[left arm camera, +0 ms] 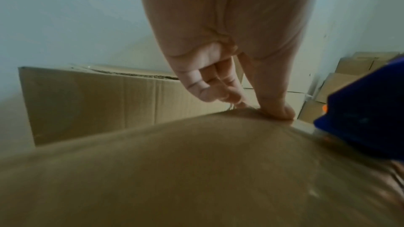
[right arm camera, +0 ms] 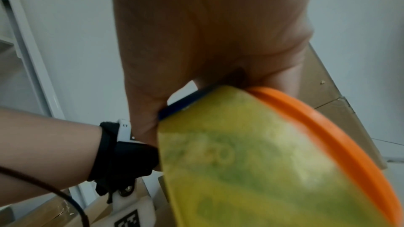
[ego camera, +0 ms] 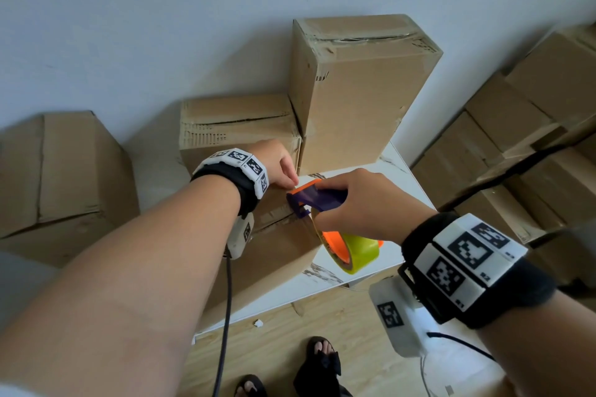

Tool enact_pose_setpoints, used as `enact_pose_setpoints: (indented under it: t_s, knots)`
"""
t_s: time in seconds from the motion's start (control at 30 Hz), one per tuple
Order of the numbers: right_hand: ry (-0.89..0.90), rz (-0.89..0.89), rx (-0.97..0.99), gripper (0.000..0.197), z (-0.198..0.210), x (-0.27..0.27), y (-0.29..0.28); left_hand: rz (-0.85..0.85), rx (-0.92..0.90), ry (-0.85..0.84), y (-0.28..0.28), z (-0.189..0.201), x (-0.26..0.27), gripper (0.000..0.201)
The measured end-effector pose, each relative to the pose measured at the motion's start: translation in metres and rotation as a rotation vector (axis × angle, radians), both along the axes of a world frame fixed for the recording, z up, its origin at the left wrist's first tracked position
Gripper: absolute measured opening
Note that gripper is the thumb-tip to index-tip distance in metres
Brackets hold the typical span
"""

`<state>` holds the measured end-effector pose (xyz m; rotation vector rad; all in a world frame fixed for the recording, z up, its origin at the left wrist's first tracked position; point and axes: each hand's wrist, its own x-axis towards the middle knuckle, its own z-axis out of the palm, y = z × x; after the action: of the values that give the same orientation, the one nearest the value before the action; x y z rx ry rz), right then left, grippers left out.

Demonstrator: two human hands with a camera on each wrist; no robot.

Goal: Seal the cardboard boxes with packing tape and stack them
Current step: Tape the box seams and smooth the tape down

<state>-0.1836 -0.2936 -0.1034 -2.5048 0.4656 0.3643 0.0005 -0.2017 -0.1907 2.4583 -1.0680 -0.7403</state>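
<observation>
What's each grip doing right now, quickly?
Left grip: thumb and curled fingers pinch the box edge.
Right grip: holds the tape dispenser.

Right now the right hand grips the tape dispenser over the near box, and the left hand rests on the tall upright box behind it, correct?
Not quite. The left hand is not on the tall upright box; it pinches the far edge of the near box, as the left wrist view shows. The right hand does grip the tape dispenser over that box.

A plain pale blue-grey wall (ego camera: 161, 26) stands behind, softly and evenly lit. The floor (ego camera: 274, 348) is light wood. A white, marble-veined table (ego camera: 407, 184) stands by the wall.
</observation>
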Motion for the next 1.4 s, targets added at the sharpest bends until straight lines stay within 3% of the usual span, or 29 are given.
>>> enact_pose_setpoints:
  t_s: [0.23, 0.37, 1.03, 1.4]
  knots:
    - [-0.017, 0.050, -0.028, 0.037, 0.002, 0.022, 0.001, 0.018, 0.119, -0.251, 0.012, 0.002, 0.013, 0.013]
    - [0.026, 0.089, -0.059, 0.034, 0.004, 0.038, -0.002, -0.038, 0.194, -0.300, 0.006, 0.004, 0.010, 0.013]
    - [0.178, 0.205, -0.133, 0.039, 0.020, 0.017, -0.001, -0.077, 0.111, -0.149, 0.015, 0.000, 0.010, 0.012]
    - [0.291, 0.205, -0.140, 0.028, 0.024, -0.015, -0.012, -0.029, 0.113, -0.153, 0.015, -0.001, 0.008, 0.011]
